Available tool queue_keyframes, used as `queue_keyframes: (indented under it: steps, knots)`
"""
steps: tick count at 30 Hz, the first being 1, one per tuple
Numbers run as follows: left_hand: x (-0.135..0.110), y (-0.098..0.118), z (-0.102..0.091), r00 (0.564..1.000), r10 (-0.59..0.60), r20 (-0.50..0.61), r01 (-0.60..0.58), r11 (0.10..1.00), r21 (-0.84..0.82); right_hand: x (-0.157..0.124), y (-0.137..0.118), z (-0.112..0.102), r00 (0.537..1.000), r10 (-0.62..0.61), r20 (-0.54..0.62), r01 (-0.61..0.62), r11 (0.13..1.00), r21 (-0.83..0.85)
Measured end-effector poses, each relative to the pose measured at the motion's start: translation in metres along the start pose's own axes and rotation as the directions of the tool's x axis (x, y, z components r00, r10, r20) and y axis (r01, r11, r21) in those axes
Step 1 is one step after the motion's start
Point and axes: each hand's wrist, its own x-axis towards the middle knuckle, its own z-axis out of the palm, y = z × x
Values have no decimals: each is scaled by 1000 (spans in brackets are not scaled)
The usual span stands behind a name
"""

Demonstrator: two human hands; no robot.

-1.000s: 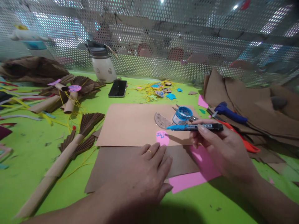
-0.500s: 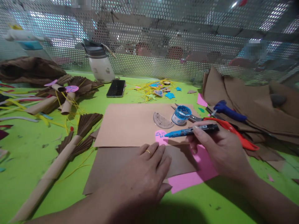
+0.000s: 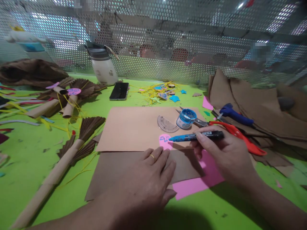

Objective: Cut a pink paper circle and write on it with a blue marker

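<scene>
My right hand (image 3: pixel 225 155) grips a blue and black marker (image 3: pixel 196 136), held almost level with its blue tip just over a small pink paper cutout (image 3: pixel 165 141) that bears blue marks. My left hand (image 3: pixel 151 180) lies flat, fingers spread, on a dark brown sheet (image 3: pixel 115 172), with its fingertips near the cutout. A lighter tan sheet (image 3: pixel 134 127) lies beyond it. A pink sheet (image 3: pixel 199 182) sticks out from under the brown one, beneath my right hand.
A clear protractor (image 3: pixel 166 124), a blue-lidded pot (image 3: pixel 186 118), red-handled scissors (image 3: pixel 240 137) and a blue glue gun (image 3: pixel 233 115) lie to the right. A phone (image 3: pixel 119 91), a white jar (image 3: pixel 104 68), folded brown paper fans (image 3: pixel 79 137) and paper scraps cover the green table (image 3: pixel 31 166).
The marker came down from above the pot towards the pink cutout, then levelled out with its tip just over it. My left hand has stayed flat in place.
</scene>
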Motion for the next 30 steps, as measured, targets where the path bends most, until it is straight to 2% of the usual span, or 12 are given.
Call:
queue_keyframes:
  steps: [12,19,24,30]
  knots:
    - [0,1,-2,1000,-19,14,20,999,-43,1,0,2,1000,19,-5,-19,1000,22]
    - [1,0,-5,998,-20,55,20,1000,-7,2,3,1,999,32,1,-32,998,49]
    - [-1,1,-5,999,-15,46,16,1000,-16,3,5,1,998,59,22,-61,993,106]
    - [-1,1,-1,1000,-15,-16,14,999,-42,3,6,1,1000,14,-15,-13,997,76]
